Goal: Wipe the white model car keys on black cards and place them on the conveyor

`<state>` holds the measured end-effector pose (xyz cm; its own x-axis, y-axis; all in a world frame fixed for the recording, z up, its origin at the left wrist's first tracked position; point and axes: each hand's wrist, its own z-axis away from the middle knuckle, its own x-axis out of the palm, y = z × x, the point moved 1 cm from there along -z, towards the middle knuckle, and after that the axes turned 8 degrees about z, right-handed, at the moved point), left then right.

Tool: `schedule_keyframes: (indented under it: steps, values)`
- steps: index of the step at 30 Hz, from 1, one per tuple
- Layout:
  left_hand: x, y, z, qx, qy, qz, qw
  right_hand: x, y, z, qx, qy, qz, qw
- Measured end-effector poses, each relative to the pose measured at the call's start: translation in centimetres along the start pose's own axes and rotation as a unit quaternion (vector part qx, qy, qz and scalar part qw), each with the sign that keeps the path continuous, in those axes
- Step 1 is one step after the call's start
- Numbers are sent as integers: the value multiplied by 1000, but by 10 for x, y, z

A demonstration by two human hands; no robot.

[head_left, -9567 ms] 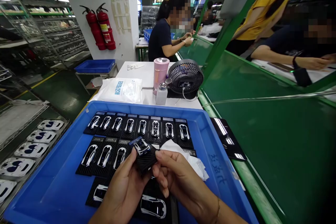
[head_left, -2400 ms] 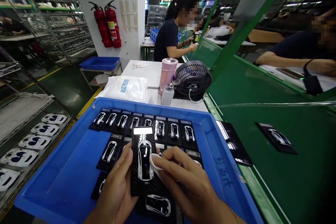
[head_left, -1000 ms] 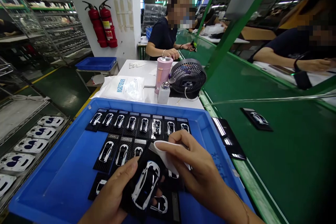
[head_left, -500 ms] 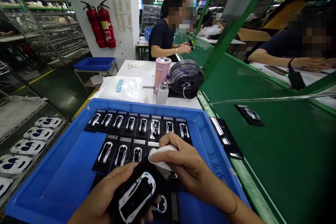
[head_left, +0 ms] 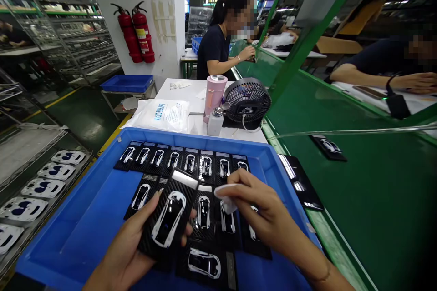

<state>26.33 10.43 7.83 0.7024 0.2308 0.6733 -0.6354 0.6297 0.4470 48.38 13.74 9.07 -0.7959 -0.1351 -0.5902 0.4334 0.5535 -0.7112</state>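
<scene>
My left hand [head_left: 131, 245] is closed around a model car on a black base [head_left: 170, 216]; the car is white and black, and the base has a carbon-like weave and a silver plate at its top. A white cloth [head_left: 226, 195] is pinched in my right hand [head_left: 261, 207], just right of the held base and apart from it. Beneath both hands lies a blue tray [head_left: 82, 218] with rows of similar model cars on bases [head_left: 204, 213]. One such base [head_left: 205, 264] lies sideways near the tray's front.
Behind the tray stand a white bottle [head_left: 215, 122], a pink tumbler [head_left: 214, 95], a black fan [head_left: 247, 102] and a wipes packet [head_left: 164, 116]. A green conveyor [head_left: 362, 191] runs along the right. White car bodies [head_left: 43, 188] sit on a rack at left. A co-worker [head_left: 218, 45] sits ahead.
The cloth has come away from the held base as my right hand moved right. My left hand has tilted the base more upright and shifted it slightly up, showing its silver plate.
</scene>
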Motion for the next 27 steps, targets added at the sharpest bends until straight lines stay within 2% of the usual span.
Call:
schedule_keyframes:
  steps: [2,4,10,17,23,25,27]
  values:
    - [0,1,-3,37,-4,45,998,-2,2,0,11,71,0,997]
    - [2,-1,-5,52,-12,82,995,0,-1,-1,15,101,-8,995]
    - [10,-6,-11,33,4,127,991,15,-20,3,-39,68,-29,996]
    - [16,-12,-14,48,14,146,988,23,-28,4,-82,53,61,993]
    - [14,-13,-14,44,43,153,986,22,-19,4,-18,105,100,989]
    - [14,-13,-15,40,41,156,986,20,-15,5,22,88,68,994]
    - [14,-13,-15,32,36,163,985,20,-11,5,67,44,0,997]
